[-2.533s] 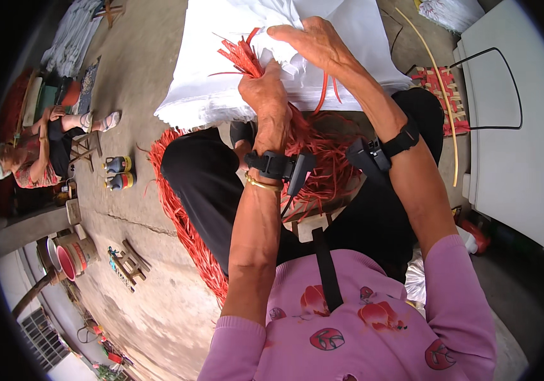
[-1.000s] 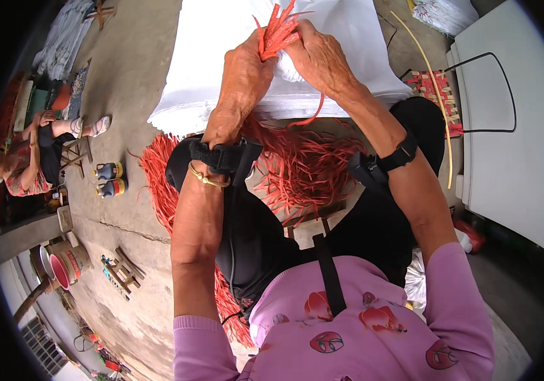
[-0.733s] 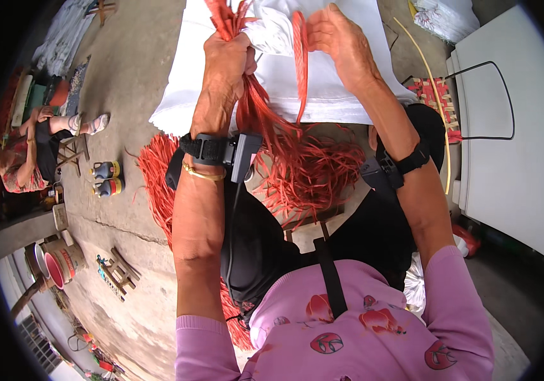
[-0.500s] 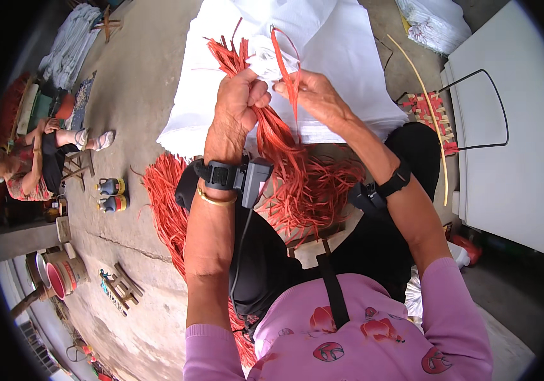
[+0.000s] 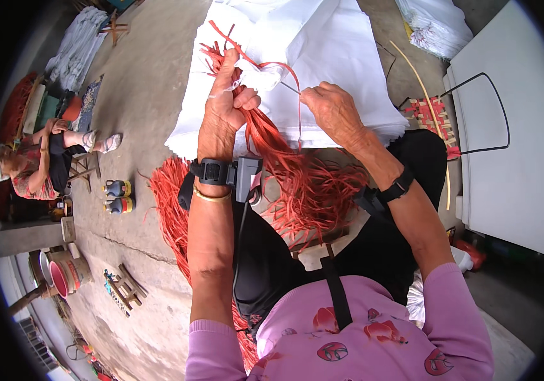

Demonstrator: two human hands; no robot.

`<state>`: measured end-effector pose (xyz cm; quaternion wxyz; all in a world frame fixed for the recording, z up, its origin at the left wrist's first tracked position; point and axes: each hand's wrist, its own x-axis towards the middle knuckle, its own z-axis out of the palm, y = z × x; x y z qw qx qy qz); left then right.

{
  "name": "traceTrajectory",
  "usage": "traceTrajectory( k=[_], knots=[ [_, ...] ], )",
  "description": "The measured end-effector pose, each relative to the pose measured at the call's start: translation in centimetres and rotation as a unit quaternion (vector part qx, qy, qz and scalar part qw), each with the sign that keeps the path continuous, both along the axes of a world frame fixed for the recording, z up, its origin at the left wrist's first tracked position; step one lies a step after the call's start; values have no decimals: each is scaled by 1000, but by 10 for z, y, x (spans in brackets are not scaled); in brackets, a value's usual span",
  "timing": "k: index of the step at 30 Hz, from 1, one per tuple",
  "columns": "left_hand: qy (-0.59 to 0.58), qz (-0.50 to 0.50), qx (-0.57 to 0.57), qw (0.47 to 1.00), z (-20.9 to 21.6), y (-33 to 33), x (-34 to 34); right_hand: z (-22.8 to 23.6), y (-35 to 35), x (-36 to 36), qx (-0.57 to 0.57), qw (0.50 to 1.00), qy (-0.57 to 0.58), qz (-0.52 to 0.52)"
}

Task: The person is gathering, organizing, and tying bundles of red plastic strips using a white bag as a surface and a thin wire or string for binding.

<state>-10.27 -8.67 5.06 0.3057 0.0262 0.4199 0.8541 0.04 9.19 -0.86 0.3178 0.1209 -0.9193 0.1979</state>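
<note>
My left hand (image 5: 224, 105) is closed around a bundle of red plastic strips (image 5: 272, 138) and, it seems, the edge of a gathered tuft of white woven material (image 5: 262, 77). To its right, my right hand (image 5: 335, 113) is closed on a thin metal rod (image 5: 290, 87), which points left into the tuft. The rod's grip end is hidden in my fingers. One loose red strip (image 5: 294, 72) arcs over the tuft and hangs down beside my right fingertips. Beneath both hands lies a stack of white woven sheets or sacks (image 5: 342, 57).
More red strips (image 5: 316, 193) are heaped below the stack, and another bundle (image 5: 169, 206) hangs by my left leg. A seated person (image 5: 37, 159) is at far left, near two bottles (image 5: 118, 197). A woven-seat stool (image 5: 434, 117) and a pale cane (image 5: 434, 105) are at right.
My right hand has moved right and slightly down, away from the tuft. The metal rod now shows between them. The red strip that hung near my right fingers now arcs across the tuft.
</note>
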Motion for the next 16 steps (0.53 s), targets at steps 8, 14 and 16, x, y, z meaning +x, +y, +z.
traceTrajectory(
  k=[8, 14, 16],
  knots=[
    [-45, -143, -42, 988, -10, -4, -15, 6, -10, 3, -185, 979, -88, 0],
    [-52, -112, 12, 992, -23, 14, 3, 8, -27, -6, -389, 915, -111, 0],
    [-23, -86, -56, 994, -26, 18, -3, 6, -32, -12, -396, 914, -90, 4]
  ],
)
